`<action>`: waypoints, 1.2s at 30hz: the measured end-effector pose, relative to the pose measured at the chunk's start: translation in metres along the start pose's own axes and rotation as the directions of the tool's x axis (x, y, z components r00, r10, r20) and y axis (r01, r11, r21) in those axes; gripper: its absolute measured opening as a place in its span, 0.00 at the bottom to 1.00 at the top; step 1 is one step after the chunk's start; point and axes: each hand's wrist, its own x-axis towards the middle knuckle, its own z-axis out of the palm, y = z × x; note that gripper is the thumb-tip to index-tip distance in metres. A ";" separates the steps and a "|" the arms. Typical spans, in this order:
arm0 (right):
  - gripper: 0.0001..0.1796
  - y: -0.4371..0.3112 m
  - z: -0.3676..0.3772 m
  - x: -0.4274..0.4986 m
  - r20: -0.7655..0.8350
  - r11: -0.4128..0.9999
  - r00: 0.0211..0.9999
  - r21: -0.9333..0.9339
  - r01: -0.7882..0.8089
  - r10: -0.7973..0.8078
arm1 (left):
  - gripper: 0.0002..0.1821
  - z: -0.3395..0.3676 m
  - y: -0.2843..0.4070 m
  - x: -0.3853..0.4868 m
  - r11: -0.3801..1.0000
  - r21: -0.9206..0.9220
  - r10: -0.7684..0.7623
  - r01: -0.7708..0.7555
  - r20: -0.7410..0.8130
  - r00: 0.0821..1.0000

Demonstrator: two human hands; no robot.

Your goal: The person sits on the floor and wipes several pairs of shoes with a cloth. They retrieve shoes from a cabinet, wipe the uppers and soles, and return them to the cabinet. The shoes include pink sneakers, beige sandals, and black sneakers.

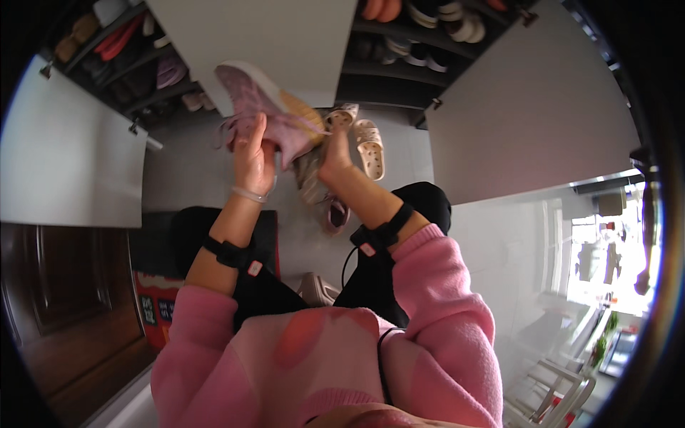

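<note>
A pink lace-up sneaker (251, 96) with a white and tan sole is lifted off the floor, tilted with its sole turned up to the right. My left hand (254, 160) grips it by the laced upper, thumb raised along its side. At the other end of the shoe, my right hand (336, 152) is against the sole edge, its fingers partly hidden and blurred. From that hand hangs a striped grey-brown cloth (309, 179). Below it on the floor stands another pink shoe (337, 214), opening upward.
Cream clog slippers (370, 150) lie on the grey tiles ahead. Open cabinet doors flank me left (75, 150) and right (535, 107). Shoes fill the dark shelves (412, 72). A dark mat (152, 235) and a plastic stool (318, 289) are near my legs.
</note>
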 end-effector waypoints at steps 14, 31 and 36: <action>0.22 0.002 0.008 -0.002 0.006 0.656 0.837 -0.618 0.433 -0.548 | 0.20 0.010 0.003 -0.011 0.995 0.101 -0.036 0.023 0.128 0.991; 0.17 -0.013 0.000 0.008 0.859 -0.517 0.393 -0.511 0.687 -0.327 | 0.11 0.001 -0.008 -0.016 0.979 0.153 -0.141 0.133 0.040 0.989; 0.15 -0.004 0.003 0.004 0.911 -0.565 0.304 -0.412 0.715 -0.280 | 0.11 -0.015 -0.008 -0.007 0.986 0.166 -0.016 0.025 -0.053 0.998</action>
